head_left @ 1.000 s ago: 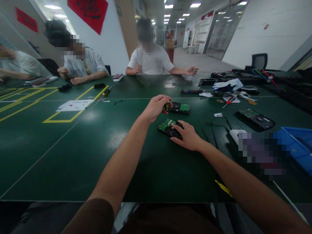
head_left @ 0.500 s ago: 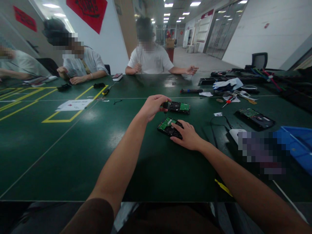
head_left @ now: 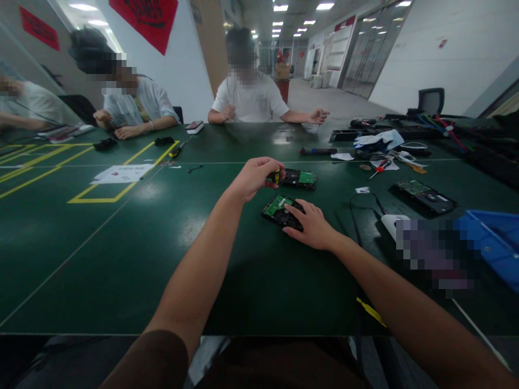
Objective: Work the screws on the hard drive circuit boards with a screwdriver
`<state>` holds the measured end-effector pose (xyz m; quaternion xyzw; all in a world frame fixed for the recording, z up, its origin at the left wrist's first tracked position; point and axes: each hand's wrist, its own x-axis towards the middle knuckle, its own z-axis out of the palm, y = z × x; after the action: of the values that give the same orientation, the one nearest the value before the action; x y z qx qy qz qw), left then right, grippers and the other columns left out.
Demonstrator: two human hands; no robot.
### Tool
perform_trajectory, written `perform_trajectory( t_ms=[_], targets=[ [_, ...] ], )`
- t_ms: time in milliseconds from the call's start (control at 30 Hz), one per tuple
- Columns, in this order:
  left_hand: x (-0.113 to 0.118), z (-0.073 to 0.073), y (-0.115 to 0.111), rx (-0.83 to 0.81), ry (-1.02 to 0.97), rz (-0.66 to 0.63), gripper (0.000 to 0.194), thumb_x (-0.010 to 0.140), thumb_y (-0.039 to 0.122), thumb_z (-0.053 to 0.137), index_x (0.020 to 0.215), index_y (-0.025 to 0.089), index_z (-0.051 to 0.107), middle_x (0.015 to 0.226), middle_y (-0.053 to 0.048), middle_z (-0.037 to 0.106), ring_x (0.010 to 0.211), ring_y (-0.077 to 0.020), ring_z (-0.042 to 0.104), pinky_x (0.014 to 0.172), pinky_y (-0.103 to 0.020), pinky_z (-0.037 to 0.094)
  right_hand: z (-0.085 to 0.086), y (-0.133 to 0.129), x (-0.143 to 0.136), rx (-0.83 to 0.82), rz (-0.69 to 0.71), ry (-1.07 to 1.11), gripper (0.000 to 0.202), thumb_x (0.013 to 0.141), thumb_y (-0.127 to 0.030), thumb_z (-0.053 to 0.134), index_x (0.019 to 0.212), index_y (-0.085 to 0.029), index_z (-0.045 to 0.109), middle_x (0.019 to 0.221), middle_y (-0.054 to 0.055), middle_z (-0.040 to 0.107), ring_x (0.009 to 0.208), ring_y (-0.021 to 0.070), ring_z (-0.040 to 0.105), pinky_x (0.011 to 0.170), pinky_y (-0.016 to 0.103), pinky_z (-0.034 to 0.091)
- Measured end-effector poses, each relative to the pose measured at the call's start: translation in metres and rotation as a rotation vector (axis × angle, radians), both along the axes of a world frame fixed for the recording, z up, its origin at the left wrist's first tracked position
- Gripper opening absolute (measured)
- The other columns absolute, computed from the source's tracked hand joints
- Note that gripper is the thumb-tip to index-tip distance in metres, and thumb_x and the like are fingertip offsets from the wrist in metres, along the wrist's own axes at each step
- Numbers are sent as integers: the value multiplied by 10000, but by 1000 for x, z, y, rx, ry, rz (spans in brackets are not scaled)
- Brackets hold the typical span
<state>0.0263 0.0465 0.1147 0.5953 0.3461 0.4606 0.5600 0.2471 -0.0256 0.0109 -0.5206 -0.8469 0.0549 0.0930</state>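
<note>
My left hand is closed round a screwdriver with a black and yellow handle. The thin shaft points straight down at the green circuit board on a hard drive lying on the table; whether its tip sits in a screw is too small to tell. Over the drive's right side lies my right hand, thumb at the near edge and fingers across the top, holding it against the table. Just behind, partly covered by my left hand, is a second hard drive, also board side up.
Farther right lie a third hard drive, a red-handled screwdriver, a white glove and a blue bin. A yellow strip is by my right forearm. Paper lies left. Several people sit across the table.
The screwdriver handle has turned in my left fingers, so more of its yellow shows. My right hand and the hard drive under it have stayed in place.
</note>
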Motion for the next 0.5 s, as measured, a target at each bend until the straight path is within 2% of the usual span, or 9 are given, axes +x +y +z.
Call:
perform_trajectory(
  t_ms=[233, 500],
  targets=[
    [2, -4, 3, 2, -44, -4, 127, 852, 223, 625, 807, 132, 702, 917, -117, 723, 883, -191, 680, 722, -327, 605, -3, 0, -1, 27, 1, 5, 803, 978, -724, 482, 1629, -262, 403, 1661, 197, 343, 1498, 442, 367, 1205, 621, 311],
    [-1, -3, 6, 35, 24, 92, 171, 846, 242, 630, 829, 153, 775, 895, -99, 693, 815, -159, 621, 646, -265, 537, -3, 2, 1, 18, 5, 4, 813, 977, -759, 447, 1637, -287, 392, 1670, 181, 332, 1506, 436, 356, 1207, 622, 312]
  ],
)
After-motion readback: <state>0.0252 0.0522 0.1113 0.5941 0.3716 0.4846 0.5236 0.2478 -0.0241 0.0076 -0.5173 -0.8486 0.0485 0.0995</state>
